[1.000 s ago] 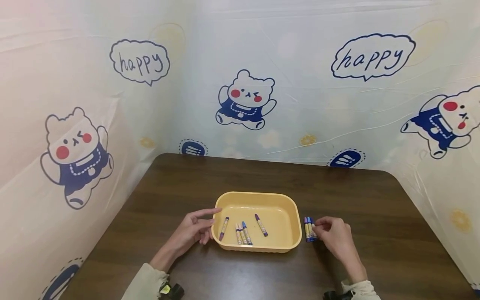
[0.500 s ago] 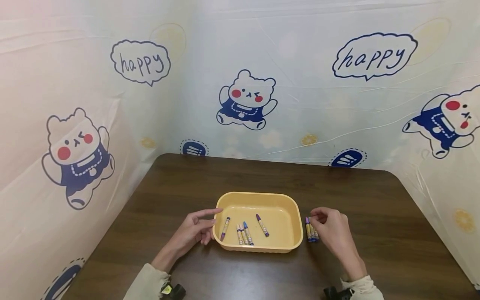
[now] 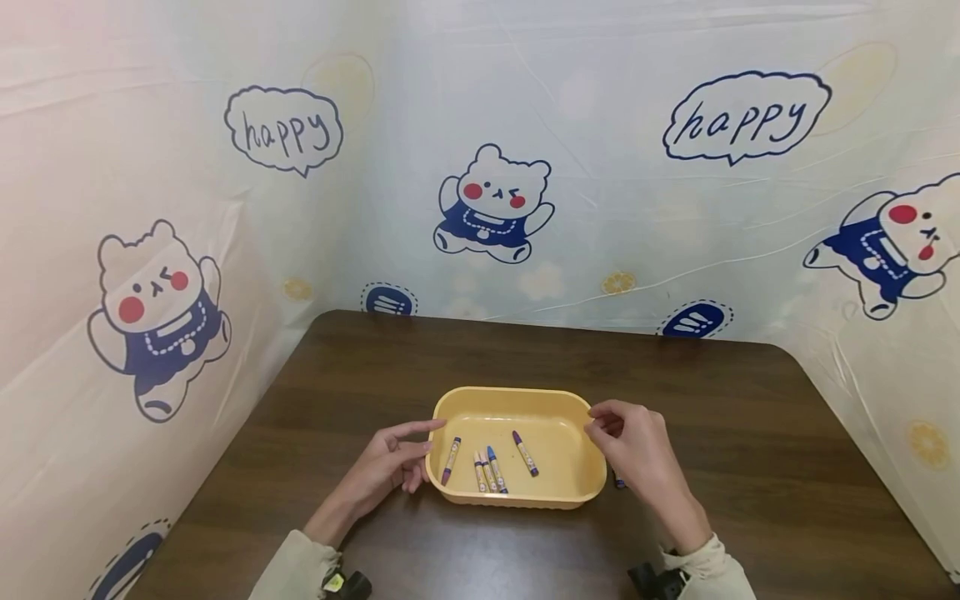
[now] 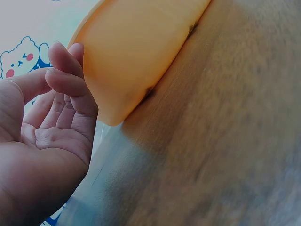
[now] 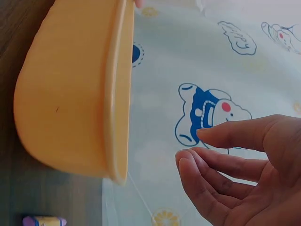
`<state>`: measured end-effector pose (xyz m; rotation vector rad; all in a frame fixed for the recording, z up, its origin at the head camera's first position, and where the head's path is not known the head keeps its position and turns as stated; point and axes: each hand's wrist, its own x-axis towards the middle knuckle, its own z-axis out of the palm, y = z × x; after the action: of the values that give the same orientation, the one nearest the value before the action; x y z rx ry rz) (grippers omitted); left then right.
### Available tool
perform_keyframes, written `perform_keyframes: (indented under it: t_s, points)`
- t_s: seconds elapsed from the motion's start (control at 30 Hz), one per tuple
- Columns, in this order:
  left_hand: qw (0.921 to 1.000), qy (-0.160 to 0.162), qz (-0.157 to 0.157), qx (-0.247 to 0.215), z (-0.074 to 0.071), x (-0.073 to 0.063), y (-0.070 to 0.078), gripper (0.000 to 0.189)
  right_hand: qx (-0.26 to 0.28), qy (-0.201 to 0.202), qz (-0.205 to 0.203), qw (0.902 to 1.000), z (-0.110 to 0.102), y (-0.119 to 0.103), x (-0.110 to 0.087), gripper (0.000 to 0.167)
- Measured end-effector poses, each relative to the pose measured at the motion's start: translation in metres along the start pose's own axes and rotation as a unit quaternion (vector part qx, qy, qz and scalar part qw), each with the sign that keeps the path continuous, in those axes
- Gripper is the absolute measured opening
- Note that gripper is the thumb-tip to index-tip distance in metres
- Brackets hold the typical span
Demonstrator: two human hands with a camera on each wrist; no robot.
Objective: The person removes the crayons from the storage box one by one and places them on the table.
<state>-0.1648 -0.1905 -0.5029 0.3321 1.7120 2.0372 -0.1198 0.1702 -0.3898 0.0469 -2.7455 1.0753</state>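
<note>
A yellow plastic tray (image 3: 513, 501) with several wrapped crayons lying in it stands on the table. At its left end is my left hand (image 3: 386, 462), index finger stretched to the rim and thumb close to the outer wall. The left wrist view shows its fingertips (image 4: 63, 82) against or just beside the tray's side. My right hand (image 3: 637, 442) hovers by the right end. Thumb and fingertips stand a little apart with nothing between them in the right wrist view. Beneath this hand the crayons on the table are mostly hidden; one crayon (image 5: 44, 221) shows in the right wrist view.
Inside the tray lie a purple crayon (image 3: 525, 453), a blue crayon (image 3: 497, 470) and several others, with more tray floor at the right. The dark wooden table (image 3: 360, 350) ends at a cartoon-printed curtain (image 3: 615, 208) behind and on both sides.
My right hand has lifted off the crayons right of the tray and moved left and slightly up to the tray's right rim. The left hand has stayed in place.
</note>
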Motion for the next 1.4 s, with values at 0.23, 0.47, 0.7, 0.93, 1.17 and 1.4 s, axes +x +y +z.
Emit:
perform_keyframes:
  t_s: [0.23, 0.47, 0.7, 0.93, 1.17, 1.4]
  points:
    - [0.9999, 0.007, -0.007, 0.001, 0.001, 0.000, -0.001, 0.053, 0.006, -0.009, -0.007, 0.9999, 0.009, -0.010, 0.005, 0.013]
    - [0.9999, 0.006, -0.011, -0.001, 0.001, -0.001, -0.002, 0.055, 0.005, -0.009, -0.016, 0.9998, 0.020, -0.019, 0.011, 0.012]
    - [0.9999, 0.002, -0.015, -0.002, 0.001, -0.001, -0.003, 0.054, 0.002, -0.013, -0.011, 0.9999, 0.038, -0.019, 0.014, 0.010]
    - [1.0000, -0.003, 0.001, -0.002, 0.002, -0.001, 0.001, 0.053, -0.025, -0.035, -0.056, 0.9975, 0.069, -0.010, 0.019, 0.011]
    - [1.0000, -0.004, 0.004, -0.001, -0.001, -0.001, 0.000, 0.054, -0.068, -0.077, -0.026, 0.9944, 0.096, -0.004, 0.017, 0.014]
    - [1.0000, -0.002, 0.000, -0.002, 0.000, 0.000, 0.000, 0.055, -0.064, -0.127, 0.002, 0.9898, 0.108, 0.004, 0.015, 0.009]
